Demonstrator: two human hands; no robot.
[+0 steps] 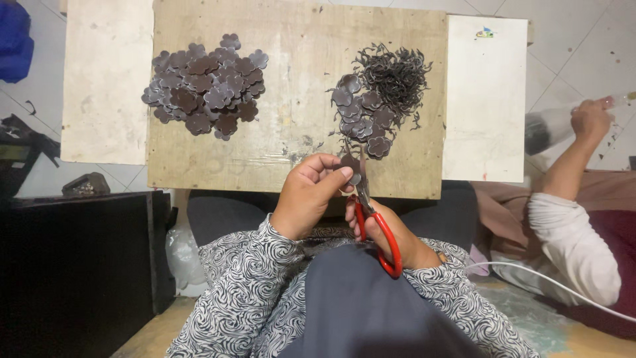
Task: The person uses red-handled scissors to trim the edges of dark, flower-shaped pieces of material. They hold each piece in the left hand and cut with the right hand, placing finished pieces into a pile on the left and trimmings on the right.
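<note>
A worn wooden board (298, 119), serving as a bench, lies across the lap of a person in a black-and-white patterned top. At its left sits a large pile of dark flower-shaped pieces (204, 86); towards the right, a smaller pile of trimmed pieces (361, 116) touches a tangle of thin curled offcuts (397, 73). At the board's near edge, the left hand (308, 195) pinches a single dark flower-shaped piece (351, 166) between thumb and fingertips, just below the smaller pile. The right hand (381, 229) is closed around the red handles of a pair of scissors (371, 215), whose blades meet the piece; whether they are cutting or merely touching is hard to tell from this angle. At far right, another person's hand (589, 119), on a white-sleeved arm, grips a clear plastic item.
</note>
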